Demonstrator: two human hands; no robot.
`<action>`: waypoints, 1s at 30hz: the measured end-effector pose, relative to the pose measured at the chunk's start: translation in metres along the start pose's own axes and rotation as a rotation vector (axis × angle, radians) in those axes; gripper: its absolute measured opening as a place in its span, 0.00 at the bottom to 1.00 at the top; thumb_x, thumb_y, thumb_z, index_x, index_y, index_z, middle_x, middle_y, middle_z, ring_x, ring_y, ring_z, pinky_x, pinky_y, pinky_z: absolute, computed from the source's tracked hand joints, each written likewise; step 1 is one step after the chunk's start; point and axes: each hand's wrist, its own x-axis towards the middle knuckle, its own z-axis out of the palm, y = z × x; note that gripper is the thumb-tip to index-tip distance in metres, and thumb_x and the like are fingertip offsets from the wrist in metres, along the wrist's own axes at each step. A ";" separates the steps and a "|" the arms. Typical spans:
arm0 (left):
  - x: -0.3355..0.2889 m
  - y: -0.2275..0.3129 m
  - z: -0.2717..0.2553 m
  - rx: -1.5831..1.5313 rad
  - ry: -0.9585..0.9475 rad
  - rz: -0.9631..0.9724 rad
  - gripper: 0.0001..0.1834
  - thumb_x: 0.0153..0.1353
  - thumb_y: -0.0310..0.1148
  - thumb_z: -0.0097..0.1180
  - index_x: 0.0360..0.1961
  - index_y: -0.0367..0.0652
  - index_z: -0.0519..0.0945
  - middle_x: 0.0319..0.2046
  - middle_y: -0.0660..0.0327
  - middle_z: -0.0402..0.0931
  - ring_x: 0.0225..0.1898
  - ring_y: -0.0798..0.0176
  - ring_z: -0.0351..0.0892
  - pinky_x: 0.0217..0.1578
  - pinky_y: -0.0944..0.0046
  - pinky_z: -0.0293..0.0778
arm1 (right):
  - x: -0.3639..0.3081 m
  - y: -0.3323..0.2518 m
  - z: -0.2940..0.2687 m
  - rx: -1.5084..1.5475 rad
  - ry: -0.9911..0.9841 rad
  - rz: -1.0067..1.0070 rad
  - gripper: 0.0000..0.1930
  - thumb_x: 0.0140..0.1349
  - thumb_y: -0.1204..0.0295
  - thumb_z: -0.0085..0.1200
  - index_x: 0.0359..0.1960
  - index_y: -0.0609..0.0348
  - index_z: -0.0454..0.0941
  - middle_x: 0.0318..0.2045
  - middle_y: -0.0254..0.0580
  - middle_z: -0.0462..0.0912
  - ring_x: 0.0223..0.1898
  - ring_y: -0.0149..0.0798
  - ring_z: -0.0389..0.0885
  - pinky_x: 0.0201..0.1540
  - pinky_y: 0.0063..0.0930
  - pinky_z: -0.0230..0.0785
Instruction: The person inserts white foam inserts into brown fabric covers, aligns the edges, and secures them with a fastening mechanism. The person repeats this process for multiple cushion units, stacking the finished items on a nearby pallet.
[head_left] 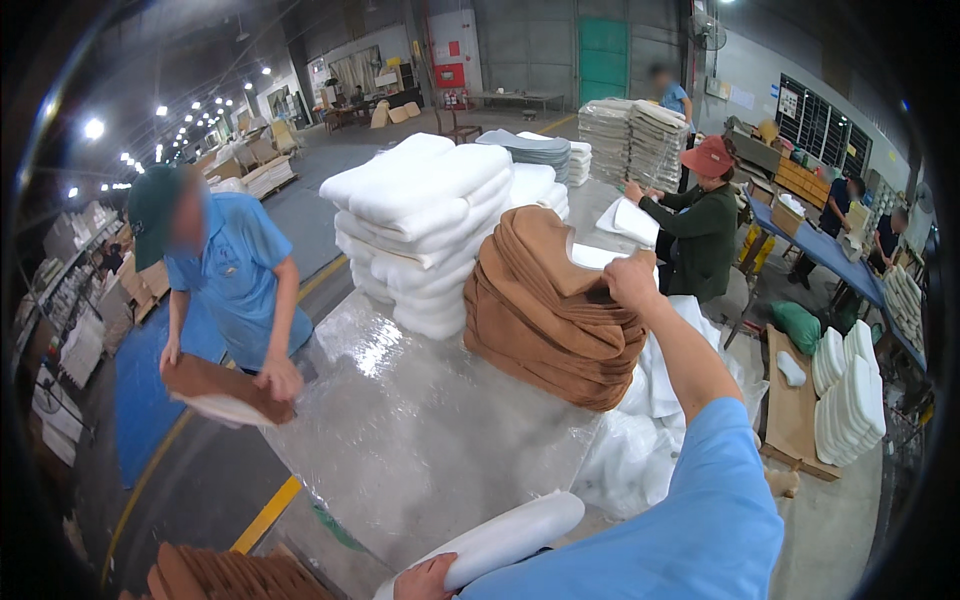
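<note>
My right hand point(632, 280) reaches out over the table with its fingers closed on the edge of the top brown fabric cover point(540, 248). That cover lies on a tall pile of similar brown covers point(545, 340), which sag at the sides. At the lower edge, my left hand point(425, 578) grips a long white foam pad point(510, 535), held close to my body. Part of this hand is cut off by the picture's edge. Behind the brown pile stands a stack of thick white pads point(420, 205).
The table point(400, 450) is covered in clear plastic film. Across it at left, a person point(225, 270) holds a brown-and-white pad point(230, 390). Another person in a red hat point(700, 220) handles white sheets point(628, 222). Brown pieces point(225, 575) are stacked at lower left.
</note>
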 end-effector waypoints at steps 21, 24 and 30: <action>0.018 0.037 -0.057 -0.173 -0.125 -0.135 0.24 0.60 0.40 0.66 0.58 0.47 0.84 0.49 0.40 0.84 0.54 0.39 0.84 0.54 0.46 0.77 | 0.012 -0.232 -0.205 1.017 0.219 -0.599 0.10 0.73 0.66 0.53 0.43 0.61 0.80 0.37 0.56 0.86 0.44 0.62 0.84 0.48 0.51 0.76; -0.030 0.005 -0.029 -0.200 0.002 -0.176 0.23 0.63 0.36 0.65 0.59 0.47 0.81 0.56 0.42 0.82 0.57 0.40 0.82 0.58 0.46 0.77 | 0.004 -0.260 -0.218 1.258 0.076 -0.683 0.11 0.73 0.64 0.54 0.44 0.60 0.82 0.36 0.53 0.86 0.40 0.54 0.86 0.47 0.44 0.76; -0.013 -0.053 -0.050 -1.837 0.159 -0.051 0.31 0.64 0.35 0.64 0.68 0.45 0.73 0.65 0.48 0.75 0.66 0.46 0.75 0.65 0.44 0.70 | -0.019 -0.246 -0.196 1.509 0.066 -0.501 0.07 0.77 0.72 0.53 0.43 0.62 0.80 0.33 0.25 0.76 0.37 0.20 0.70 0.41 0.19 0.66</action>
